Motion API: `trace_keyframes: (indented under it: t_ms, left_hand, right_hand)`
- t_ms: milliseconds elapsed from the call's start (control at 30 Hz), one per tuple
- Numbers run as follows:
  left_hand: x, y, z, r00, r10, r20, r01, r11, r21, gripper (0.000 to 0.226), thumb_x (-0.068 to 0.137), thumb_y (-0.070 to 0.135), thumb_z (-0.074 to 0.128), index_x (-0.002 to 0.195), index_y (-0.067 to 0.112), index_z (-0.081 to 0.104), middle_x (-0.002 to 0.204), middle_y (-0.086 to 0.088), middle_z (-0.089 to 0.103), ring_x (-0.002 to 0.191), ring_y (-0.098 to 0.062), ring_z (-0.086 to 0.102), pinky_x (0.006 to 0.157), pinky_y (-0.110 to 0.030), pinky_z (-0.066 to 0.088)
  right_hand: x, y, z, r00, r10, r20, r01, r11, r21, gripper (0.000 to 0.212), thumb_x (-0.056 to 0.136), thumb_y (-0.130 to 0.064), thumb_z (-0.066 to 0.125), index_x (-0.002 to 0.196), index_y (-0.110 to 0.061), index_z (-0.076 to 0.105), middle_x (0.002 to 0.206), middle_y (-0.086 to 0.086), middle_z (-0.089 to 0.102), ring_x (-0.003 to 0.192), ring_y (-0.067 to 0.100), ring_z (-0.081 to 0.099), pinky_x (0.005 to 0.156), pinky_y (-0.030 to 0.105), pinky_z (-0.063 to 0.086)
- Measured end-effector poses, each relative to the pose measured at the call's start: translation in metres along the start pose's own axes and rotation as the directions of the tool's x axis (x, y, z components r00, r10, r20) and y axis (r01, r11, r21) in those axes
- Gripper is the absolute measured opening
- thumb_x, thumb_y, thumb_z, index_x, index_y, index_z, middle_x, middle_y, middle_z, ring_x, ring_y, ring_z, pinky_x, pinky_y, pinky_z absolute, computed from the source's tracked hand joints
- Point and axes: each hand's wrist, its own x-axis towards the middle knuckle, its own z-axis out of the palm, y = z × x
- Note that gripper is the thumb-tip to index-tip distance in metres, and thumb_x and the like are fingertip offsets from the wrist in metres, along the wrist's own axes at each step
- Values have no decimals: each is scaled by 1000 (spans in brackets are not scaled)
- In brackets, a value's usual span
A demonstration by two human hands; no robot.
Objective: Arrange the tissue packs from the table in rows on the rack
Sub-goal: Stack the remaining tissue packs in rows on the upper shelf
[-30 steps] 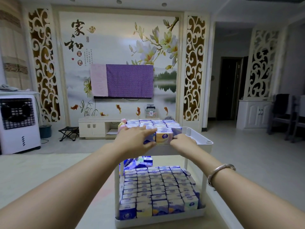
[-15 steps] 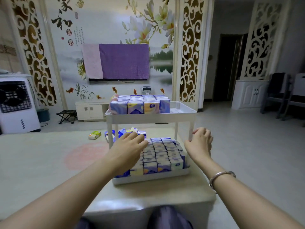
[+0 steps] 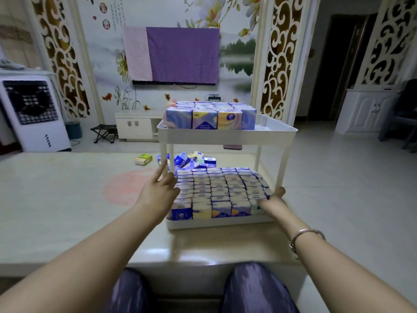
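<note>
A white two-tier rack point(image 3: 225, 137) stands on the pale table point(image 3: 56, 199) in front of me. Its lower tier holds tissue packs point(image 3: 221, 188) in tight rows, and more packs point(image 3: 209, 116) fill the left and middle of the top tier. My left hand point(image 3: 158, 190) lies against the left side of the lower rows with fingers stretched forward beside the rack's leg. At the right front corner of that tier, my right hand point(image 3: 273, 203) presses on the packs and holds none. A loose heap of packs point(image 3: 194, 158) lies on the table behind the rack.
A single green-and-yellow pack point(image 3: 143, 159) lies left of the heap. My knees point(image 3: 255, 288) are under the table's near edge. A white air cooler point(image 3: 31, 114) stands on the floor at far left, a low TV cabinet point(image 3: 135, 126) behind the table.
Both hands have come down from the front packs of the top tier to the two sides of the lower tier. My view has pulled back and lowered.
</note>
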Motion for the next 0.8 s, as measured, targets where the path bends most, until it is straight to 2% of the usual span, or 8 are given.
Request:
trace_keyframes:
  t_ms: [100, 200, 233, 300, 367, 633, 733, 800]
  left_hand:
    - [-19, -16, 7, 994, -62, 86, 63, 998, -3, 40, 24, 11, 78, 63, 15, 74, 69, -7, 63, 91, -24, 63, 114, -51, 8]
    - [-49, -43, 19, 988, -132, 85, 134, 991, -24, 41, 18, 7, 75, 59, 11, 71, 66, -9, 60, 82, -28, 67, 118, -49, 0]
    - [-59, -52, 14, 975, -155, 159, 156, 988, 4, 43, 23, 11, 79, 66, 11, 73, 72, -10, 62, 89, -29, 66, 118, -48, -5]
    - [-78, -68, 11, 915, -215, 341, 195, 976, 92, 42, 61, 23, 78, 101, 14, 71, 105, -7, 60, 120, -25, 49, 112, -48, -21]
    - [-99, -85, 22, 860, -282, 426, 253, 959, 124, 36, 85, 20, 56, 121, 17, 59, 122, -3, 50, 133, -23, 31, 105, -48, -25]
    - [-152, -138, 47, 696, -433, 573, 349, 901, 256, 36, 87, 22, 56, 123, 20, 60, 125, -4, 52, 133, -26, 30, 112, -53, -16]
    - [-145, -137, 42, 694, -437, 573, 367, 899, 241, 35, 86, 17, 55, 120, 19, 63, 125, -6, 54, 132, -28, 31, 115, -54, -11]
    - [-129, -125, 34, 716, -429, 550, 395, 899, 188, 36, 84, 13, 56, 120, 18, 62, 128, -6, 54, 132, -28, 34, 118, -51, 1]
  right_hand:
    - [-7, -13, 23, 998, -49, 43, 50, 998, -42, 79, 93, -26, 52, 146, -2, -1, 137, 22, 49, 124, 37, 49, 94, 35, 42]
    - [-21, -34, 59, 986, -116, 119, 120, 993, -20, 84, 92, -27, 54, 146, -1, -5, 137, 21, 48, 125, 36, 48, 95, 35, 42]
    - [-24, -42, 73, 981, -138, 139, 141, 990, -9, 85, 92, -27, 55, 146, 0, -5, 137, 21, 48, 125, 35, 48, 94, 34, 42]
    - [-32, -59, 100, 970, -168, 177, 169, 986, 13, 84, 91, -25, 56, 146, 0, -3, 137, 19, 49, 124, 34, 49, 91, 31, 41]
    - [-41, -78, 127, 955, -196, 223, 197, 980, 21, 82, 90, -24, 58, 145, 0, 2, 134, 18, 52, 122, 33, 50, 86, 27, 39]
    - [-64, -131, 203, 838, -385, 387, 394, 917, 60, 74, 88, -28, 59, 144, -4, 17, 126, 9, 57, 118, 30, 54, 93, 29, 44]
    - [-64, -132, 198, 797, -448, 405, 448, 888, 101, 74, 88, -20, 60, 142, -5, 11, 119, 4, 47, 119, 31, 52, 95, 33, 44]
    - [-54, -125, 186, 767, -453, 454, 440, 887, 142, 73, 85, -17, 62, 142, -11, 16, 121, 6, 53, 118, 30, 54, 100, 40, 44]
